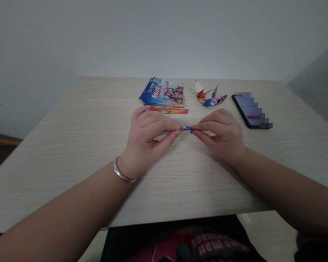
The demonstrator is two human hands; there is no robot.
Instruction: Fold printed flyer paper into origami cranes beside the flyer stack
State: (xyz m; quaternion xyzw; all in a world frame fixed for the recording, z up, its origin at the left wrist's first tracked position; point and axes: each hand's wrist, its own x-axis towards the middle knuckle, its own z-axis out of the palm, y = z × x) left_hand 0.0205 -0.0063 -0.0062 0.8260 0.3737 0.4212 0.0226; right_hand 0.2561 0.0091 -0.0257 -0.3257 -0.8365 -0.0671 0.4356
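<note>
My left hand (149,136) and my right hand (221,133) meet over the middle of the wooden table (79,145). Both pinch a small folded piece of blue printed paper (186,128), one hand at each end. Only a thin blue edge of it shows between the fingertips. A silver bangle (122,174) circles my left wrist. Behind the hands lies a stack of blue and orange printed sheets (165,95). To the right of the stack stand finished folded paper cranes (209,96).
A dark phone (250,110) lies flat at the right of the table, its screen blurred. A plain white wall runs behind the table. The table's near edge sits just above my lap.
</note>
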